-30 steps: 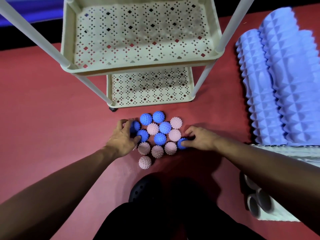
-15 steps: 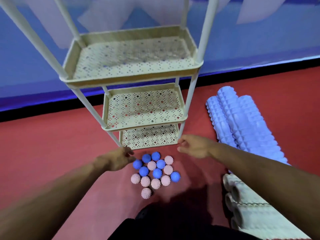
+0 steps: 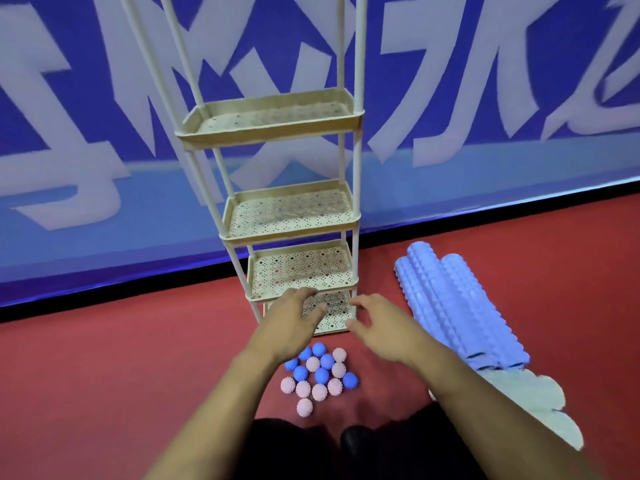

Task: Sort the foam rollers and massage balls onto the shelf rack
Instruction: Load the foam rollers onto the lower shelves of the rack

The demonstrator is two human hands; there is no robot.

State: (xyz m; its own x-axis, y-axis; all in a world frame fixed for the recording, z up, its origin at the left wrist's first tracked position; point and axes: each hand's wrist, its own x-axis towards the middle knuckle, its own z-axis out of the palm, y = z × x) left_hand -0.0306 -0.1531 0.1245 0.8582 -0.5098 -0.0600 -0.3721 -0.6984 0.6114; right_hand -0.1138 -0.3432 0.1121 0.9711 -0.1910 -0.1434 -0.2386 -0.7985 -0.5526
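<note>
Massage balls (image 3: 320,375), spiky, blue and pink, clustered touching one another on the red floor (image 3: 121,375), just below and between both hands. One pink ball (image 3: 304,408) nearest the body, at the cluster's near edge. Left hand (image 3: 294,323) raised over the balls' far left side, fingers straight and relaxed, gripping nothing, fingertips in front of the rack's lowest trays. Right hand (image 3: 377,330) just right of the left one, also an empty grip, fingers spread apart and loosely bent, thumb toward the rack's near right post. Shelf rack (image 3: 289,133) directly beyond both hands: cream, perforated trays stacked on white posts, four tiers visible, no balls or rollers seen on any tray. Purple foam rollers (image 3: 453,306), ridged, lying side by side on the floor to the right of the right hand, well apart from the balls. Cream foam rollers (image 3: 533,400) nearer the body, right of the right forearm, touching the purple ones' near ends. Blue wall banner (image 3: 104,133) with large white characters behind the rack. Dark trousers and shoes (image 3: 356,438) at the bottom, below the balls.
</note>
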